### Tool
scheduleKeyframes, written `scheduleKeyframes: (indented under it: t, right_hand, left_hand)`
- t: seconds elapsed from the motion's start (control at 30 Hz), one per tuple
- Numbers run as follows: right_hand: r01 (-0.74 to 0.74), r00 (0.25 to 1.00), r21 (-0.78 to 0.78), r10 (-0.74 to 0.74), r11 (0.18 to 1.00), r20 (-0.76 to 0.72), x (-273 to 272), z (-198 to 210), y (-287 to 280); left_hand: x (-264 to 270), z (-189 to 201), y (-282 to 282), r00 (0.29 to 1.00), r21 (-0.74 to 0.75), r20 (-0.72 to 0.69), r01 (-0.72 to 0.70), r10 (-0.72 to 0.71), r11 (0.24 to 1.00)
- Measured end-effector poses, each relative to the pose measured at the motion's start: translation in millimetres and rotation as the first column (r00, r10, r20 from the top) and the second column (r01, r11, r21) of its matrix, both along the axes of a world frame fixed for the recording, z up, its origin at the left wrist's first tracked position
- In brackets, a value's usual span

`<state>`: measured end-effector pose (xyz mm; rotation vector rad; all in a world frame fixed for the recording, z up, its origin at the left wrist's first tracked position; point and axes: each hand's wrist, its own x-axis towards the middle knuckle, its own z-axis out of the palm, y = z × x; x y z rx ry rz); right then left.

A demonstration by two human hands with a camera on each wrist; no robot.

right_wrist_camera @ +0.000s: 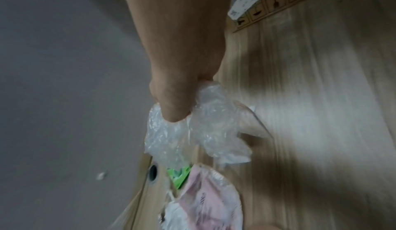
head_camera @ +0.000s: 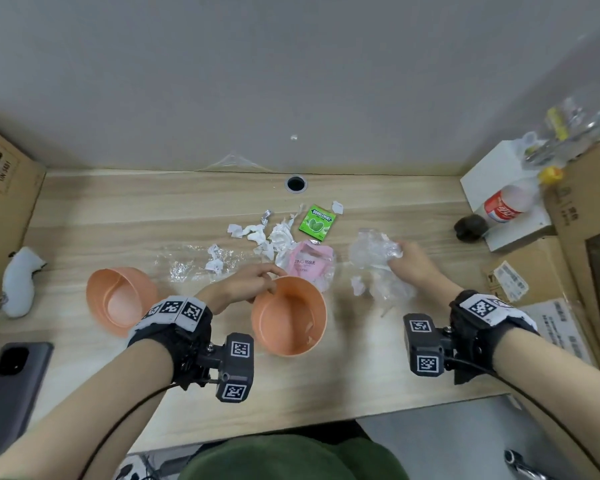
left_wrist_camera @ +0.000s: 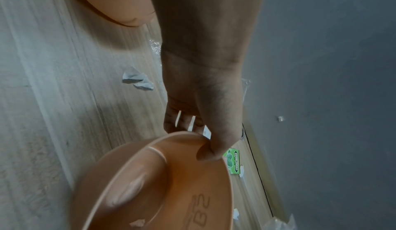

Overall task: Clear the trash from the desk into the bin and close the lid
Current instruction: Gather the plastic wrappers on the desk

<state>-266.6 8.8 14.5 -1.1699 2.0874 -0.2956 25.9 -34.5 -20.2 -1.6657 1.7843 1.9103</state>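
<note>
Bench point(head_camera: 118, 209): pale wood-grain laminate, smooth, low sheen. Bin point(head_camera: 289, 320) and lid point(head_camera: 120, 299): peach plastic, smooth, satin. Plastic wrap point(head_camera: 378, 258): clear crinkled film, glossy. Paper scraps point(head_camera: 257, 233): white, matt, torn and crumpled. Gum pack point(head_camera: 317, 223): green printed card, slight gloss. Tissue pack point(head_camera: 310, 265): pink glossy film. Phone point(head_camera: 11, 386): dark matt back.

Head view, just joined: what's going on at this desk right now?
A person is clearing trash. The left hand grips the rim of the orange bin; the right hand clutches crumpled clear plastic. The lid lies aside; the gum pack, tissue packet and paper scraps remain on the desk.
</note>
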Motion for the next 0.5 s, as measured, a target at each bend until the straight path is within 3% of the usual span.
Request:
scheduleKeyframes:
  t: [0.17, 0.27, 0.37, 0.5]
  right_hand:
    - [-0.025, 0.999, -0.239, 0.018, 0.971, -0.031, 40.8, 40.2, -5.7]
    - [-0.08, 0.996, -0.29, 0.091, 0.954, 0.026, 69.4, 57.3, -10.3]
    - [-0.22, 0.935, -0.162, 0.256, 0.962, 0.247, 97.1, 59.5, -10.2]
    - [-0.588, 0.793, 0.129, 0.539, 0.798, 0.284, 123.7, 37.4, -7.0]
  left_hand:
    - [8.7, -0.2, 7.2, 0.999, -0.027, -0.045, -0.011, 0.01, 1.0]
    - [15.8, 0.1, 10.0, 0.997, -0.023, -0.077, -0.03, 0.028, 0.999]
    - [25.0, -0.9, 13.6, 0.994, -0.007, -0.097, -0.052, 0.051, 0.999]
    - [37.9, -1.1, 20.2, 0.99, -0.021, -0.13, -0.063, 0.059, 0.998]
